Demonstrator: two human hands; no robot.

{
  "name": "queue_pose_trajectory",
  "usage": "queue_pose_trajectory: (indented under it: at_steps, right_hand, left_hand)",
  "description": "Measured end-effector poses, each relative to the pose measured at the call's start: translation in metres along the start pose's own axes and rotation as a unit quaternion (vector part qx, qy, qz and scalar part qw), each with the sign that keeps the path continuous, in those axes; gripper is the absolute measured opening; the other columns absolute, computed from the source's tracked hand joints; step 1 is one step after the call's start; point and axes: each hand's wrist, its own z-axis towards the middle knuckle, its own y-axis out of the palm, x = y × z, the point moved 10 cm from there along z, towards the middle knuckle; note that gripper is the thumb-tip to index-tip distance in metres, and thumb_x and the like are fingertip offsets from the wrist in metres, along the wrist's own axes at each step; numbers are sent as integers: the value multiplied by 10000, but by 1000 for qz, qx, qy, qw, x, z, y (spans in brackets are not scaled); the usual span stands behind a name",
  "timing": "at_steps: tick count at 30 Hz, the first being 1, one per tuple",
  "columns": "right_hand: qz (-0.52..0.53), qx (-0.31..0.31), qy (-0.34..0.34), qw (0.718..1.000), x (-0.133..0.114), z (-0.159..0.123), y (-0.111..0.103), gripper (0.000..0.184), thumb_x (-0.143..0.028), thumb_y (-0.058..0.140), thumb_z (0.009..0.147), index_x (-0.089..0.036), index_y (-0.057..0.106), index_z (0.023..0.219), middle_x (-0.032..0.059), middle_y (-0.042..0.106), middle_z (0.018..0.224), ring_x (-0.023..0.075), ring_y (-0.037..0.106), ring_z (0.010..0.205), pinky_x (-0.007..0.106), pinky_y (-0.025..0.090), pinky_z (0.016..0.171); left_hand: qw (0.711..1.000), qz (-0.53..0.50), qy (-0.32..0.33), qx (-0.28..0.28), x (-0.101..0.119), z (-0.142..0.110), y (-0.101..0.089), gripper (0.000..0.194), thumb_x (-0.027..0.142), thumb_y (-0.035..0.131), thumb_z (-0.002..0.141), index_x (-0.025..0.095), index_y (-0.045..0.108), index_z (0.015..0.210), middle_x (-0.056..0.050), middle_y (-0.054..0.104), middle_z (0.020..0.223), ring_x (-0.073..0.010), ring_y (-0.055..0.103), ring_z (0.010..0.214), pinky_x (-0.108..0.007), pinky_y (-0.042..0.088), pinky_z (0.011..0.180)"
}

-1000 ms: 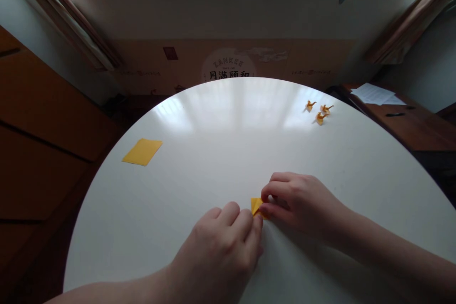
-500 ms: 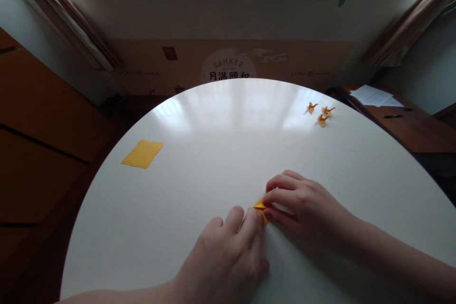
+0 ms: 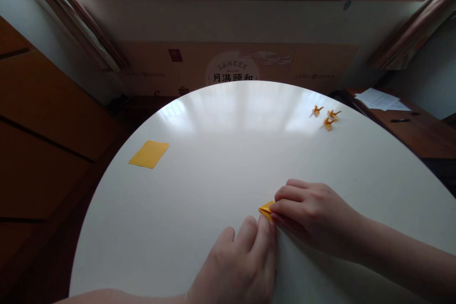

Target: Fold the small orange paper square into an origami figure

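Observation:
A small folded piece of yellow paper (image 3: 265, 209) lies on the round white table (image 3: 221, 152) near its front. My right hand (image 3: 313, 213) pinches its right side with curled fingers. My left hand (image 3: 242, 261) comes in from below, fingers bent, with the fingertips pressing on the paper's near edge. Most of the paper is hidden under the fingers of both hands.
A stack of flat yellow paper sheets (image 3: 149, 154) lies at the table's left. Three small folded yellow paper figures (image 3: 327, 117) stand at the far right. A wooden desk with white sheets (image 3: 377, 99) and a black pen (image 3: 401, 120) is beyond the right edge. Wooden cabinets stand to the left.
Both hands and the folded paper have shifted slightly right and toward me. Less of the paper shows now, as the fingers have closed over it.

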Motion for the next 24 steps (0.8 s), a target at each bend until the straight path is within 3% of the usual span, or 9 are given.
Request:
queue_pose_trajectory:
  at_steps: [5,9,17,24]
  right_hand:
    - [-67,34,-53,996,-7,-6,-1,263,-129,492,957,-178,663,764,44,617,701,168,517,637,289,363,566]
    - [-53,48,-68,995,-7,-11,-1,260,-129,462,978,-185,678,844,48,622,729,165,531,645,286,405,583]
    - [8,19,-76,997,1,-12,1,306,-141,398,1003,-205,684,915,62,630,781,175,537,660,296,459,582]
    - [-21,10,-102,994,0,-19,10,241,-131,428,997,-185,662,989,53,609,820,158,514,661,289,448,581]
  left_hand:
    - [1000,-10,-7,29,-1,-2,2,387,194,488,933,64,616,1274,-201,650,1247,-298,599,1007,-336,458,580]
    - [999,-24,-11,44,-5,-3,1,394,253,473,952,91,632,1274,-149,649,1297,-305,570,1137,-352,500,677]
    - [999,-26,-1,39,-6,-3,8,387,312,471,972,136,647,1267,-121,640,1331,-290,566,1180,-350,525,716]
    - [999,-23,-5,46,-7,-3,8,383,323,484,973,140,638,1271,-110,640,1332,-285,578,1164,-357,531,739]
